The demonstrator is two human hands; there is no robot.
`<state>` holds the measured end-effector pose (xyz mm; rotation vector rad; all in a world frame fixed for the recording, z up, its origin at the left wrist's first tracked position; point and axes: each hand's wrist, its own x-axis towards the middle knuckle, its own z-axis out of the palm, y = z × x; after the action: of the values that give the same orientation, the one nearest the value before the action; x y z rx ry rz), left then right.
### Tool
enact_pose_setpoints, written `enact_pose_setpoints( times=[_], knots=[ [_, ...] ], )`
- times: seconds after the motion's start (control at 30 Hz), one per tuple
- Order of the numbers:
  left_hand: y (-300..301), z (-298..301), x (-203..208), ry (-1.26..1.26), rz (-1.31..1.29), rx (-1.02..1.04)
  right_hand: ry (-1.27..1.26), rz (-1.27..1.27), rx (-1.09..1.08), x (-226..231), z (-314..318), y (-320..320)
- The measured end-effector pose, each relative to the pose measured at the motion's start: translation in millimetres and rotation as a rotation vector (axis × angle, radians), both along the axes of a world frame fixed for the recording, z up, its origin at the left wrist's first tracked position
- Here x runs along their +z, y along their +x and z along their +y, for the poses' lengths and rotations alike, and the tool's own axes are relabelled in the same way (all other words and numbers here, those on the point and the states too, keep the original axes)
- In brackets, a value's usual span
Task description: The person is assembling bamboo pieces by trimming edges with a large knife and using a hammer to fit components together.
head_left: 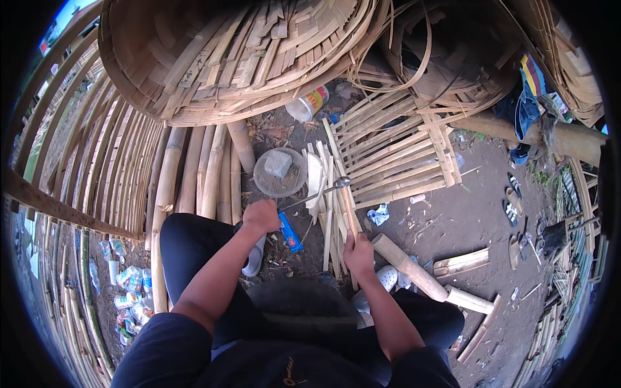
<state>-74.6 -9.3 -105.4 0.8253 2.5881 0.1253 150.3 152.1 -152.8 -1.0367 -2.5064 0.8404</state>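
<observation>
Daylight over a dark earth floor (482, 216)
A slatted bamboo panel (39, 194) lines the left of the frame; bright sky (63, 19) shows at upper left.

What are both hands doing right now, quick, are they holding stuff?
Left hand: closed, holding a thin tool with a shiny metal end.
Right hand: closed, holding a bamboo strip.

Soft daylight, the bamboo strip (350, 213) I'm gripping looks sharp enough; bright sky (68, 16) far up-left of it, murky shadow up-right, fisheye bending the fence (65, 209) leftward of it.
</observation>
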Motion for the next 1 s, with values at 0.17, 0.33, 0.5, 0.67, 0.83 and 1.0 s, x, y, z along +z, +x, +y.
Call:
enact_pose_setpoints(
  times=[0.17,0.33,0.5,0.67,0.83,1.0],
  knots=[
    [-5,3,1,-0.001,-0.026,-0.008,0.040,0.010,0.031,4,0,-4],
    [-3,3,-4,0.010,-0.022,-0.021,0.080,0.040,0.057,13,15,0],
    [0,-2,1,-0.020,-0.003,0.009,0.091,0.532,-0.027,102,13,-8],
    [0,3,-5,-0.015,0.033,-0.067,-0.018,0.927,-0.048,53,9,-7],
    [9,1,-12,-0.012,0.087,-0.152,0.041,-0.109,0.070,-15,0,-1],
    [7,-2,-7,-0.034,0.028,-0.046,0.014,0.001,0.016,5,-6,-12]
  ],
)
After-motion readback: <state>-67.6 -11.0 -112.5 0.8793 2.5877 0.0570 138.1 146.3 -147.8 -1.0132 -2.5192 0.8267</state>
